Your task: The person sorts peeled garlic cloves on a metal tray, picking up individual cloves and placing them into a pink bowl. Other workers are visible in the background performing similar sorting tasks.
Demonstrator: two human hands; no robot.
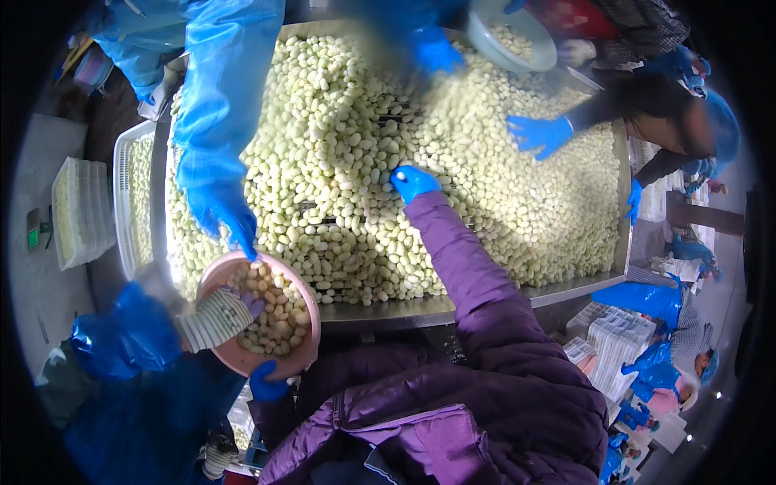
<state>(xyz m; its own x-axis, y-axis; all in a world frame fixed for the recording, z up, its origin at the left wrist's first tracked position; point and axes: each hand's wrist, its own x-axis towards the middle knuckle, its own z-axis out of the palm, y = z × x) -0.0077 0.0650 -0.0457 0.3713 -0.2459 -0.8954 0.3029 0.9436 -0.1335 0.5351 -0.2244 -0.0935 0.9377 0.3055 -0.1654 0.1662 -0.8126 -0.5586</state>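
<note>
My right hand (414, 183), in a blue glove, reaches over the middle of a heap of pale oval silkworm cocoons (339, 121). A whitish cocoon (401, 176) shows between its thumb and fingers. In another blue glove, my left hand (267, 381) grips the near rim of a pink plastic basin (312, 330). That basin leans at the front left of the metal sorting table (388, 313) and holds yellowish and brownish cocoons (273, 303). A co-worker's striped glove (221, 318) reaches into it, and another person's blue-gloved hand (227, 215) points down at its far rim.
Across the table are other workers' blue-gloved hands (541, 134) and a pale basin (479, 36) of cocoons. White plastic crates (124, 200) stand to the left, beside a stack of crates (91, 212). More stacked crates (618, 339) and seated people are at right. Dark bars show through gaps in the heap.
</note>
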